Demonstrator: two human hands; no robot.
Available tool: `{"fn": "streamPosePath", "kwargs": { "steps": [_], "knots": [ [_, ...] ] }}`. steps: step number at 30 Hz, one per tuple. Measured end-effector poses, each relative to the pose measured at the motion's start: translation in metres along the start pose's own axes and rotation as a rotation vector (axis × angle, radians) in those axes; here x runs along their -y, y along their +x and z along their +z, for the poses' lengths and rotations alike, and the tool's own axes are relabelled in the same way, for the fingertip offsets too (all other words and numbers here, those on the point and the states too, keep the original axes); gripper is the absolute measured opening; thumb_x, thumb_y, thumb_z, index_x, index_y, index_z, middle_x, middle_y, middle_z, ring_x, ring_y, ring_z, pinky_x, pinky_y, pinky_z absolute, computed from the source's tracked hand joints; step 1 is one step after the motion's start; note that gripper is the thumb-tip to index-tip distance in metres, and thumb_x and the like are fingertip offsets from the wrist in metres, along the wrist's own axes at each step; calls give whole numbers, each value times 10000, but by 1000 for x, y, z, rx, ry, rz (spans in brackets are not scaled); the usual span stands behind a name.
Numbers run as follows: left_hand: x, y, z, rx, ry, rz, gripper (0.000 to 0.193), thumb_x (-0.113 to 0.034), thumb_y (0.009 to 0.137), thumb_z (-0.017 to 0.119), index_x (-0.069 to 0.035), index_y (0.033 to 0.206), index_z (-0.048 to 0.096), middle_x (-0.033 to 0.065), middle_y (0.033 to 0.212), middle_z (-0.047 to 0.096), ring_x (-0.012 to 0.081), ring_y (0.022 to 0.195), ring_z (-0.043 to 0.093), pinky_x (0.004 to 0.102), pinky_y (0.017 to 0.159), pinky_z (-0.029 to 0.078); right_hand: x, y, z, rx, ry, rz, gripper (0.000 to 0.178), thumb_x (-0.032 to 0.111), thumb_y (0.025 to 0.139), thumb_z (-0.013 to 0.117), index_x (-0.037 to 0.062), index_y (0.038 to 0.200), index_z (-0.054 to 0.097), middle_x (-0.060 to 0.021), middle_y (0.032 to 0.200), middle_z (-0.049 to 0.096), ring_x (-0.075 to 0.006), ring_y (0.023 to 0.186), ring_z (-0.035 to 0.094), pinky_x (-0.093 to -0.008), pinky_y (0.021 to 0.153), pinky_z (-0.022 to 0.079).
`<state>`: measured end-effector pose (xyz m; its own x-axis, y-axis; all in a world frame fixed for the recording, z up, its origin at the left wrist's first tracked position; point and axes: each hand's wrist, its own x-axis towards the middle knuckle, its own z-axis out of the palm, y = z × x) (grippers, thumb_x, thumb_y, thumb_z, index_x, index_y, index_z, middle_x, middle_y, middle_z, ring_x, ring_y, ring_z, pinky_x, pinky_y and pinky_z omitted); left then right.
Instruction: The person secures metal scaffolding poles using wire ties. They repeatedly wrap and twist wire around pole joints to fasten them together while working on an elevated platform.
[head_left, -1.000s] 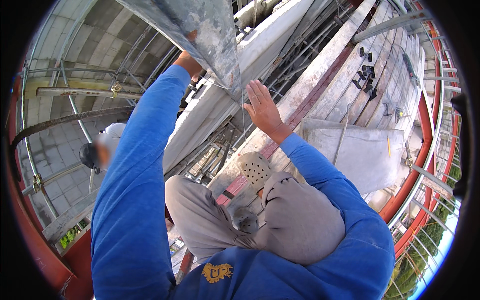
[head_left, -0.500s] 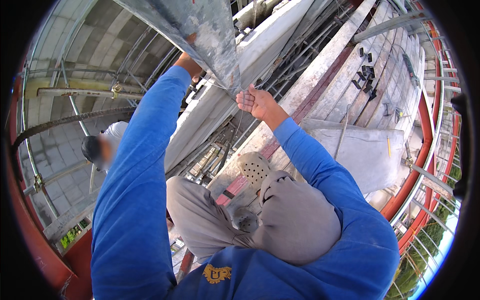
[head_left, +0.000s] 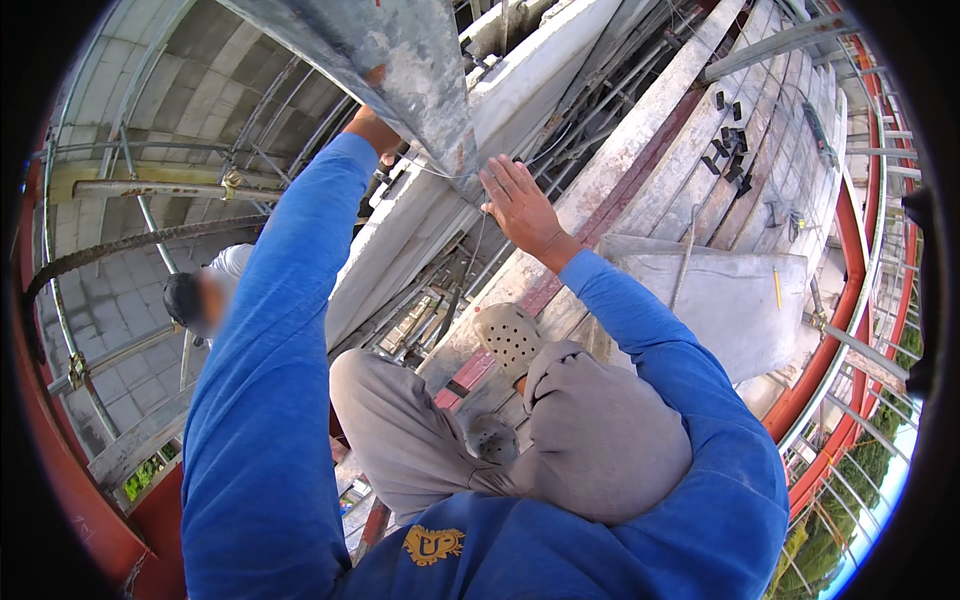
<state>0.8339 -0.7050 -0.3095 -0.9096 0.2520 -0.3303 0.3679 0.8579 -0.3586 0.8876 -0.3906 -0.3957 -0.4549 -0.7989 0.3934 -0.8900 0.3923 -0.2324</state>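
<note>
A grey metal beam (head_left: 400, 70), scuffed and marked with rust, comes down from the top and ends in a corner near the middle. My left hand (head_left: 376, 132) is against its left side; the fingers are mostly hidden behind it, so their grip does not show. Thin wire (head_left: 438, 174) runs across the beam's lower end, and a loose strand hangs below. My right hand (head_left: 522, 205) is beside that lower corner, back of the hand showing. Its fingers are stretched out and its thumb points down toward the wire; I see nothing held in it.
Worn planks (head_left: 640, 190) form a platform on the right, with several small black pieces (head_left: 732, 140) lying on it. A grey board (head_left: 710, 300) lies nearer, a pencil (head_left: 777, 290) on it. Steel tubes (head_left: 150, 188) and a person (head_left: 215, 285) are lower left. Gaps open beside the concrete ledge (head_left: 400, 240).
My right hand has gone from curled fingers to stretched ones and turned its back into view, shifting slightly right. My left hand and the beam have barely moved.
</note>
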Motion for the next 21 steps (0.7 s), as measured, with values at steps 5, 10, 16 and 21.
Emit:
{"fn": "streamPosePath", "kwargs": {
  "steps": [5, 10, 16, 21],
  "knots": [
    [0, 1, -1, -4, -3, 2, 825, -485, 1002, 567, -245, 1707, 212, 65, 1749, 266, 281, 1586, 299, 462, 1334, 217, -3, -2, 23, -41, 95, 40, 561, 291, 1029, 667, -13, 1477, 520, -219, 1422, 626, -394, 1399, 549, -513, 1183, 446],
    [1, 0, 2, -2, -12, 1, 830, -479, 998, 579, -247, 1707, 214, 66, 1748, 269, 283, 1586, 301, 463, 1334, 217, 14, 18, 24, 0, 1180, 913, 433, 342, 1112, 566, -47, 1299, 603, -222, 1196, 739, -380, 1132, 729, -488, 978, 598],
    [0, -1, 2, -2, -4, 7, 836, -471, 994, 592, -249, 1707, 216, 66, 1747, 272, 285, 1585, 303, 464, 1334, 218, 1, 33, 13, 108, 1907, 1427, 496, 418, 1119, 548, -65, 1159, 653, -234, 1115, 746, -360, 998, 760, -436, 878, 624],
    [-1, -2, 2, -5, 1, 3, 841, -465, 991, 604, -250, 1707, 218, 67, 1746, 274, 287, 1584, 305, 465, 1334, 218, 18, 12, -4, 88, 1145, 1017, 445, 375, 1070, 645, -31, 1253, 645, -183, 1163, 745, -378, 1112, 724, -487, 970, 602]
  ]
}}
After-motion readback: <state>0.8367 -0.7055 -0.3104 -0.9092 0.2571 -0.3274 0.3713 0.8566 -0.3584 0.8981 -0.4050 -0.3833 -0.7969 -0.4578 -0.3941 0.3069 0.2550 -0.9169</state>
